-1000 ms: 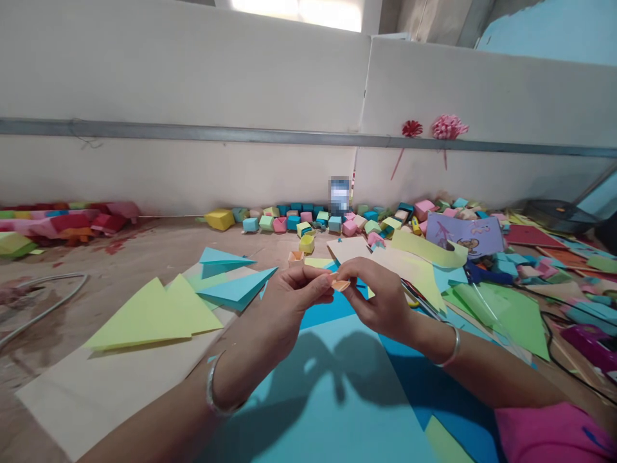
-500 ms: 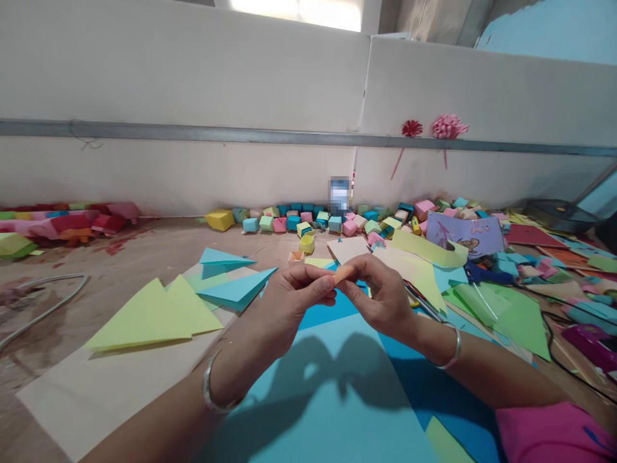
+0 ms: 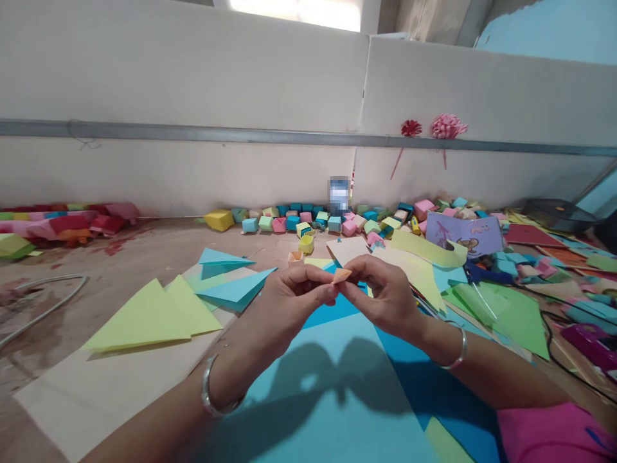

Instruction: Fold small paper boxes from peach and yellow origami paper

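My left hand [image 3: 289, 302] and my right hand [image 3: 385, 296] meet at the centre of the view, both pinched on a small folded piece of orange paper [image 3: 341, 275]. Only a pointed corner of that paper shows between the fingertips. Each wrist carries a silver bangle. Below the hands lies a large blue paper sheet [image 3: 337, 399]. To the left rest folded yellow-green triangles [image 3: 149, 315] and blue folded triangles [image 3: 231, 283].
A row of small folded paper cubes [image 3: 308, 222] runs along the wall's foot. Loose coloured sheets [image 3: 501, 308], a purple card [image 3: 463, 235] and a cable crowd the right. A brown sheet [image 3: 96, 392] lies at the left, with crumpled coloured paper [image 3: 62, 222] far left.
The orange piece has been turned between my fingertips, and its point now sticks upward. Both hands have stayed in nearly the same place.
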### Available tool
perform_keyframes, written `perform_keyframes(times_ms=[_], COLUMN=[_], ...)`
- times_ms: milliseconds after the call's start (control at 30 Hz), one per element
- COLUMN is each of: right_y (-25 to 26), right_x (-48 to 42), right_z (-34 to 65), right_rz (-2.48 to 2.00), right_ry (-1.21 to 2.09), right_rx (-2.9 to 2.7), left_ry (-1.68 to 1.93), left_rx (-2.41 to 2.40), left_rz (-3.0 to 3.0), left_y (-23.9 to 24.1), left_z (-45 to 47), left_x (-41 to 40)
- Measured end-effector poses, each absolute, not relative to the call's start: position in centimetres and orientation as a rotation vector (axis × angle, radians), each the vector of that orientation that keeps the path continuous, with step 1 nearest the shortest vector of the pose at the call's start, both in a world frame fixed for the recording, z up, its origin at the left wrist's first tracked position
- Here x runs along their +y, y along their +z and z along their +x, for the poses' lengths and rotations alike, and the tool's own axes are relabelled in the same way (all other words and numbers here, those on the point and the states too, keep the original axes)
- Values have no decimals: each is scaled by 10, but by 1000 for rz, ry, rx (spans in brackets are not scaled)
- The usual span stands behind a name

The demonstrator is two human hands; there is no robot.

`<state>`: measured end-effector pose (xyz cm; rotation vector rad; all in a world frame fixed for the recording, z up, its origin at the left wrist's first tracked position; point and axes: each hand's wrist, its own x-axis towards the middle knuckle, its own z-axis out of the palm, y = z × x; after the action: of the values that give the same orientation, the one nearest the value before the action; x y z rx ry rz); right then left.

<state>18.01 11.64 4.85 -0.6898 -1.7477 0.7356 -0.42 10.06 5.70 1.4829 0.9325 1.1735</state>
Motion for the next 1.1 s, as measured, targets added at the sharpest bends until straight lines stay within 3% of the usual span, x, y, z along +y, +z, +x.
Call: perform_keyframes(times_ms=[167,433,667,900,1100], right_y=[62,79,70,63,58], right_x=[113,104,112,110,110], right_z=[186,192,192,181,176], right_rz=[-760,-584,-686,-851,-753], right_ry=[784,453,1315,758,994], right_rx=[-1822,-2084,-1863,-1890,-1732], left_ry=[1197,1051,929,1055,1082], left_rx=[879,790,659,790,813], left_rz=[1610,1546,1275,1275,1246], left_y=[65,70,70,71,68], left_z=[-5,-2,-1,2,1], left_x=[99,94,98,101,99])
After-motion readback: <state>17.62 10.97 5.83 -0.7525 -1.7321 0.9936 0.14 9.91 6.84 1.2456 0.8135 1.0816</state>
